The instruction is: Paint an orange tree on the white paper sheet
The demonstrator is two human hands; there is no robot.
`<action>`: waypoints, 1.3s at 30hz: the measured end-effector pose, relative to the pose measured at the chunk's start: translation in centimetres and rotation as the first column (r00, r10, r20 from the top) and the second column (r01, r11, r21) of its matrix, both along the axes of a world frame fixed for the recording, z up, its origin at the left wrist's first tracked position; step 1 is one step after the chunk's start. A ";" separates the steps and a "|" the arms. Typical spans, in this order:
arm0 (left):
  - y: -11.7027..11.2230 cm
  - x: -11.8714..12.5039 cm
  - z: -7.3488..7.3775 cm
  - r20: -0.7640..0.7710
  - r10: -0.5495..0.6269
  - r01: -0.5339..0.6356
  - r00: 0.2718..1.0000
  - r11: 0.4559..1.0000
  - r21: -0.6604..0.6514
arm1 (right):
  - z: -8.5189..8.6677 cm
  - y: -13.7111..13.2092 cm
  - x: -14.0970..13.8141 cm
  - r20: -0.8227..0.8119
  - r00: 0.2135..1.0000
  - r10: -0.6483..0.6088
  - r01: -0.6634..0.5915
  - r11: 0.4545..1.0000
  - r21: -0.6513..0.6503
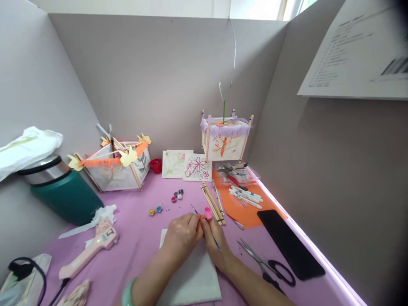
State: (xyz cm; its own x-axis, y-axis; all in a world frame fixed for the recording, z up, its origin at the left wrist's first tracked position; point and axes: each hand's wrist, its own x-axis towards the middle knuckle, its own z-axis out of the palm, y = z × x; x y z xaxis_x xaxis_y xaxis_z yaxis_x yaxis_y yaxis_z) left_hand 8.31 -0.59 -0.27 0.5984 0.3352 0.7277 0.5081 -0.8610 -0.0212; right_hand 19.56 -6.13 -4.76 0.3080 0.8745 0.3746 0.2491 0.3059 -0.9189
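The head view is showing both hands meeting over a white board [197, 280] on the purple table [127, 231]. The left hand [181, 233] is curling its fingers inward against the right hand [217, 244]; exactly what it is pinching is hidden, so I cannot tell. The right hand is keeping a brush [217, 245] in its grip, the blue handle running across it and the tip pointing up and away on the far side. A pink pot [208, 213] is sitting at the fingertips where the hands are meeting; which hand is bearing it I cannot tell.

Just beyond, sticks [211, 202] are lying near an orange sheet [232, 208], with markers [245, 196] resting on it. Small pots of paint [158, 209] are standing to the left. Scissors [255, 256] are lying open to the right, near a phone [290, 244]. A pink glue gun [87, 253] is lying at the left, near a green bottle [65, 197]. Two drawings [196, 165] are leaning at the back, between two paper lanterns [225, 144].
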 end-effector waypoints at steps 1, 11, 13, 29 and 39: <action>0.1 0.0 -0.1 0.009 -0.004 0.004 1.000 1.000 -0.005 | 0.0 0.0 0.0 0.008 1.000 -0.005 0.005 1.000 0.000; -0.2 0.6 -0.5 -0.007 0.025 -0.024 1.000 0.999 0.023 | -0.4 0.0 -0.1 0.051 0.994 -0.096 0.096 0.995 0.008; -0.1 0.6 -0.5 -0.019 0.038 -0.038 0.999 0.999 -0.004 | -0.1 -0.1 -0.1 0.062 0.992 -0.105 0.104 0.994 0.016; 1.1 -1.0 2.0 0.214 -0.174 0.275 0.961 0.552 -0.787 | 0.5 0.0 0.5 -0.120 0.992 0.048 -0.052 0.998 -0.030; 7.3 -1.9 0.1 -0.132 -0.022 -0.078 0.991 0.708 -0.702 | 0.2 -0.2 1.0 0.005 0.981 -0.195 0.195 0.981 0.006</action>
State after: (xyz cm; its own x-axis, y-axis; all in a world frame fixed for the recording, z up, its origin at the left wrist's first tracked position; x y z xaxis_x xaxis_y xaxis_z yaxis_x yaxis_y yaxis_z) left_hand 6.44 6.72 -0.17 0.6459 0.7382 0.1947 0.5686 -0.6353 0.5225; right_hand 20.57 -6.38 -4.53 0.4697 0.7960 0.3819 0.3099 0.2564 -0.9156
